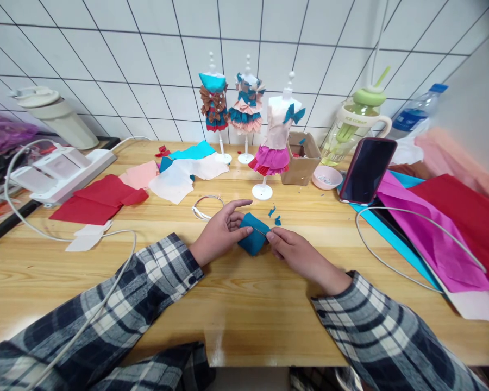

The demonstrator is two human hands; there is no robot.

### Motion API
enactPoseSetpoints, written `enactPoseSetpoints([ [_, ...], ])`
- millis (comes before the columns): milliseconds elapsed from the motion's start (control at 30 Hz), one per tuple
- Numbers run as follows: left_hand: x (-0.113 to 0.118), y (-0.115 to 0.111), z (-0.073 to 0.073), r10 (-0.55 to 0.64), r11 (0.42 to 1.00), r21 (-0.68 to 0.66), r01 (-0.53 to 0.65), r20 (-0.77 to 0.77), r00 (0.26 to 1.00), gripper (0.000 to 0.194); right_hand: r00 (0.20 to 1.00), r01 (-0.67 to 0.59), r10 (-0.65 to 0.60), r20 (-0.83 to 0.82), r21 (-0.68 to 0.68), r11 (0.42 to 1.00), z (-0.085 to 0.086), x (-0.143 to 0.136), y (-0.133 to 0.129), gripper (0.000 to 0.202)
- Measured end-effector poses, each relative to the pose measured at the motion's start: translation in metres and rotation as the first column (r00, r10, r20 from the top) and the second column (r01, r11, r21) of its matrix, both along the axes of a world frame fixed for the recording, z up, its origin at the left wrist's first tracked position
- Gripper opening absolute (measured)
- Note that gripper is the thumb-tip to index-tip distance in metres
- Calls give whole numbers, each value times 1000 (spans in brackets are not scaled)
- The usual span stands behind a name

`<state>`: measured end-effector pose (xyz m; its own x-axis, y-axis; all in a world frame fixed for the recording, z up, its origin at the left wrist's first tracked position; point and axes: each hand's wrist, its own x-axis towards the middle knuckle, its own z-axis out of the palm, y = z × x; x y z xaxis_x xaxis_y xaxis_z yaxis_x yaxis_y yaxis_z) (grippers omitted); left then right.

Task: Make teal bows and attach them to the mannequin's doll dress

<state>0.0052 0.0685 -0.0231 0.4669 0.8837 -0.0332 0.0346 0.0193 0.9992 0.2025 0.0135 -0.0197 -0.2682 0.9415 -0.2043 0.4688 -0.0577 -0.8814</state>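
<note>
A small teal piece of crepe paper or cloth is held just above the table in front of me. My left hand pinches its left side under the thumb, with the index finger stretched out past it. At the right edge, the thumb and fingers of my right hand are closed together. A thin, stick-like line crosses the teal piece toward these fingertips; whether it is a needle or wire I cannot tell. Small teal scraps lie just beyond my hands.
Three small dress forms, one with a magenta skirt, stand at the back. Beside them are a cardboard box, pink bowl and propped phone. Red sheets lie left, magenta sheets right. A white cable crosses my left sleeve.
</note>
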Motion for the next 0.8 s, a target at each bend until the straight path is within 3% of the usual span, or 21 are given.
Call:
enactPoseSetpoints([
  [267, 1, -3, -1, -75, 997, 37, 75, -2, 997, 47, 997, -22, 18, 69, 54, 998, 0, -1, 1, 39],
  [500, 3, -5, 0, -144, 989, 32, 144, 2, 990, 57, 986, 8, -21, 167, 83, 997, 0, 1, 3, 38],
  [800, 4, -5, -1, -155, 988, 9, 155, 21, 988, 64, 993, 35, -41, 108, 62, 997, -1, 0, 3, 37],
])
